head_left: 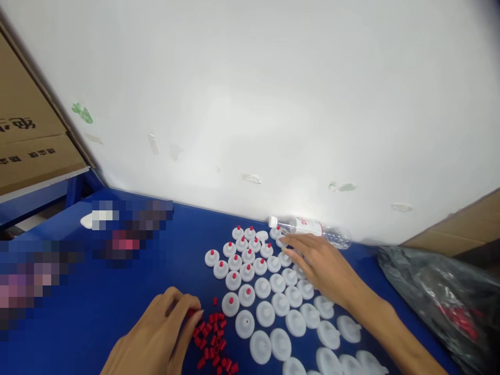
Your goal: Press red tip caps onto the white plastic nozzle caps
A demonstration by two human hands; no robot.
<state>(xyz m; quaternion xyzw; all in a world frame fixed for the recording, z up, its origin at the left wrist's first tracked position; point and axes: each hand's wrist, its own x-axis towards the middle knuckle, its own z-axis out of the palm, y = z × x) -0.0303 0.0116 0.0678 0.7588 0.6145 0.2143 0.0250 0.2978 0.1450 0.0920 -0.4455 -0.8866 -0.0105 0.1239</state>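
Observation:
My left hand point(156, 333) is closed in a pinch, with a small red cap point(191, 312) showing between thumb and forefinger. Just to its right lies a loose pile of red caps point(214, 338) on the blue table. My right hand point(318, 260) reaches over to the far side, thumb and fingertips closed at the edge of a white disc with a nozzle point(280, 241), partly hidden by the fingers. Several white discs at the back left carry red caps on their nozzles point(233, 279). Others, nearer and to the right, have bare nozzles point(296, 323).
A clear plastic bottle point(308, 227) lies along the white wall point(250, 104) behind the discs. At right, a dark translucent bag point(441, 297) holds red pieces. A cardboard box point(35, 130) stands at far left. Items on the left of the blue table point(128, 291) are pixelated.

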